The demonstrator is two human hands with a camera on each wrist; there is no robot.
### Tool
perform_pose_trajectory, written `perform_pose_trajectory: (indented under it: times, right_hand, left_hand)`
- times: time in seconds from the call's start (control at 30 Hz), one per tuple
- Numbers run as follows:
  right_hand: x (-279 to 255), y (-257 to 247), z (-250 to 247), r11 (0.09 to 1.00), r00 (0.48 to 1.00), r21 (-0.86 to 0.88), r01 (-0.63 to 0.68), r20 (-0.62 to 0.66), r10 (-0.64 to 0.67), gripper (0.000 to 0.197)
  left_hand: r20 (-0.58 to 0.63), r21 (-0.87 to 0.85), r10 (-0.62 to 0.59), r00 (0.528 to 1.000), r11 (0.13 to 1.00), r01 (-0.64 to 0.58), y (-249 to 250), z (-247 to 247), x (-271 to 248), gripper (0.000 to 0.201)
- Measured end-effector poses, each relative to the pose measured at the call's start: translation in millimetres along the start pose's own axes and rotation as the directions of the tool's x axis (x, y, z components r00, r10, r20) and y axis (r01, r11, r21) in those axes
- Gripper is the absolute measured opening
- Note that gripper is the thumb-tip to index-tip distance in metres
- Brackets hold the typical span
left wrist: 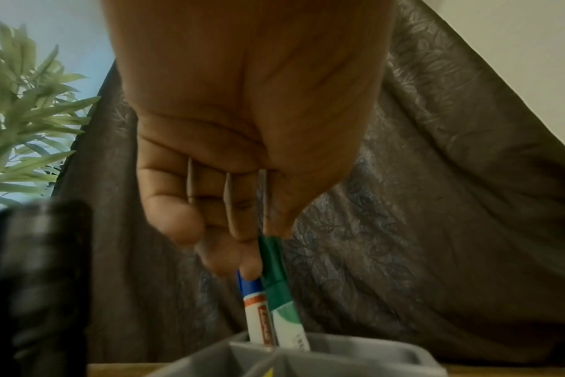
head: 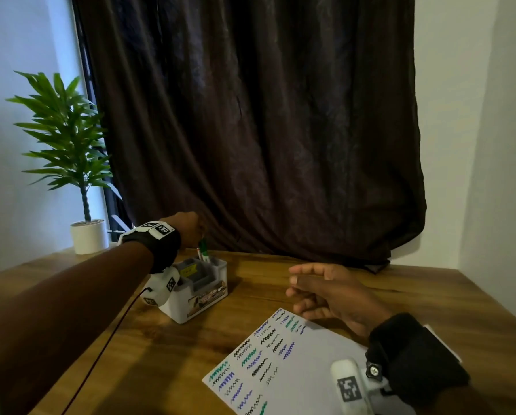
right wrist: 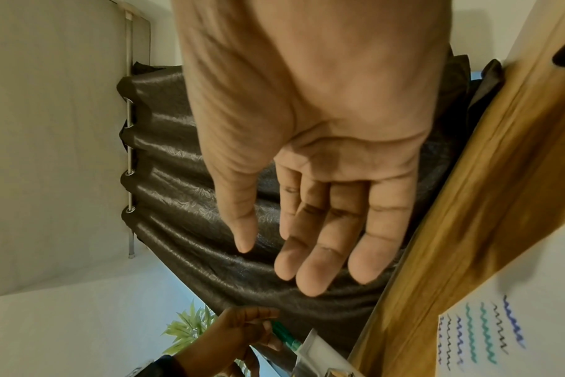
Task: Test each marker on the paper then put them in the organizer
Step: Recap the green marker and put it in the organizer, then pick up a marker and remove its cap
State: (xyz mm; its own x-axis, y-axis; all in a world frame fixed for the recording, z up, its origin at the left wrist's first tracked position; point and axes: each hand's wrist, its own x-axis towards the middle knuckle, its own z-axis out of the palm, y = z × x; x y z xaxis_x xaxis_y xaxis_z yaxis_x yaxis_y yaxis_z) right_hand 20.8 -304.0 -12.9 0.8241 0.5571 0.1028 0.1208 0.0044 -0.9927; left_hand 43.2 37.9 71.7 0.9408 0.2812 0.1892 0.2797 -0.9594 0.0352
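Note:
My left hand (head: 191, 227) hovers over the grey-and-white organizer (head: 200, 298) and pinches the cap of a green marker (left wrist: 276, 275), whose lower end stands in the organizer's back compartment (left wrist: 339, 349). A blue-capped marker (left wrist: 254, 301) stands beside it in the same compartment. In the right wrist view the green marker (right wrist: 282, 334) shows under the left hand (right wrist: 239, 331). My right hand (head: 319, 292) floats open and empty above the table, just beyond the paper (head: 304, 366), which carries several wavy test scribbles. Its fingers (right wrist: 313, 255) are straight and relaxed.
A potted plant (head: 80, 187) in a white pot stands at the table's back left corner. A dark curtain (head: 265, 130) hangs behind the wooden table (head: 161, 354). A thin red cable (head: 101, 351) runs from my left wrist toward the front edge.

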Motion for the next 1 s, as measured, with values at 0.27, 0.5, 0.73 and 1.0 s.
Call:
perform_pose_trajectory:
  times: [0.27,0.5,0.73,1.0]
  right_hand:
    - [2.7,1.2,-9.3,1.0,0.998,0.007,-0.008,-0.057,0.009,0.025]
    - [5.1,5.4,-20.1,0.998,0.987,0.003,-0.07,-0.145,0.07,0.022]
    - [9.0,8.1,-31.4,0.993,0.965,0.007,-0.122,-0.235,0.12,0.022]
    - [-5.3,-12.1,-58.5,0.999,0.9,-0.028,-0.036,-0.436,0.02,0.022]
  left_hand:
    - [-0.141,-0.487,0.12,0.983,0.856,-0.174,9.4,-30.5,-35.7,0.011]
    - [-0.075,-0.916,0.307,0.949,0.356,-0.188,72.5,19.8,-71.1,0.019]
    - [0.039,-0.983,0.385,0.922,0.182,-0.035,91.9,73.7,-46.4,0.018]
    - [0.031,-0.927,0.507,0.862,0.337,-0.165,78.4,93.9,-45.6,0.018]
